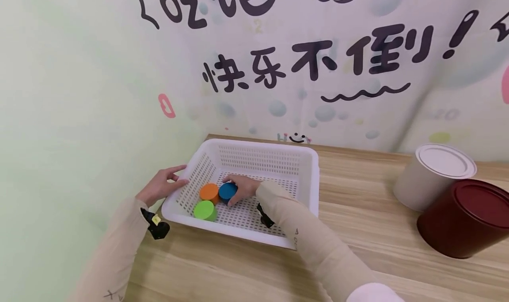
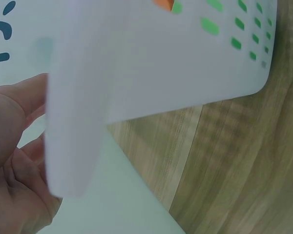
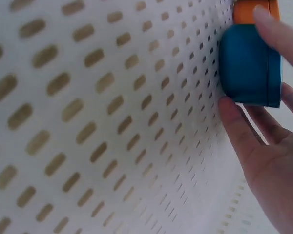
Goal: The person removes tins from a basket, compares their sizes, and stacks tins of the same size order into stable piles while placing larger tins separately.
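A small round blue tin (image 1: 227,191) with a lid stands in the white plastic basket (image 1: 254,145). My right hand (image 1: 245,186) grips this tin, thumb on one side and fingers on the other; the right wrist view shows the blue tin (image 3: 246,66) between them. Against it sits an orange tin (image 1: 209,192), and a light green tin (image 1: 205,210) is nearer the front left. At the basket's left rim, my left hand (image 1: 161,185) touches the edge with spread thumb and fingers. In the left wrist view the rim (image 2: 80,107) partly hides those fingertips.
On the wooden table (image 1: 350,183), a white can (image 1: 433,174) and a dark red can (image 1: 465,218) stand to the right of the basket. A printed cloth (image 1: 278,103) hangs behind, and a pale green wall surface (image 1: 79,116) borders the left side.
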Available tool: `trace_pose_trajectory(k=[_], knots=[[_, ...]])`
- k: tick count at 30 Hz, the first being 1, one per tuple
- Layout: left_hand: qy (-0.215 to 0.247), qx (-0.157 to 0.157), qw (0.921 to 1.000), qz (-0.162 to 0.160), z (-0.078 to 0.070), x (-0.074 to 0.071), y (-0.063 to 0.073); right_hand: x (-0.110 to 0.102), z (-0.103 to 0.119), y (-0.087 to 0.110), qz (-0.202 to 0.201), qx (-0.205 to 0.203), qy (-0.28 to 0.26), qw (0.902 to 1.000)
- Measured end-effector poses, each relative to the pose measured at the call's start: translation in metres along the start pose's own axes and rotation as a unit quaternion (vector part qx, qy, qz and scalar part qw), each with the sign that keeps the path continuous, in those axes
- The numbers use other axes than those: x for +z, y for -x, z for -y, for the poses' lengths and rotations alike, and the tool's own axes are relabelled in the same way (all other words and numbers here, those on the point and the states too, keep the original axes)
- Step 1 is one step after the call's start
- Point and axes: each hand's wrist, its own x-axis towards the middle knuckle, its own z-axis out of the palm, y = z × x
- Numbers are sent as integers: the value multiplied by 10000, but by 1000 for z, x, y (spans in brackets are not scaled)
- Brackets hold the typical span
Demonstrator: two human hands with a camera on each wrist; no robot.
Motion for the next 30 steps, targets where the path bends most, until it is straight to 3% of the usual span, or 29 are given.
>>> trace_pose_trajectory(k=[7, 13, 17, 22, 30], knots=[[-47, 88, 9999, 36, -5, 3, -2, -8, 2, 8, -189, 61, 221, 9996], [-126, 44, 9999, 53, -3, 2, 0, -46, 16, 32, -341, -189, 508, 9980], [-137, -33, 9999, 61, -2, 1, 1, -80, 23, 62, -446, -398, 365, 9975], [-140, -38, 9999, 89, -3, 3, 0, -115, 7, 113, -802, -522, 70, 9954], [-282, 22, 9996, 64, -3, 3, 1, -139, -39, 195, -1695, 37, -196, 9853]])
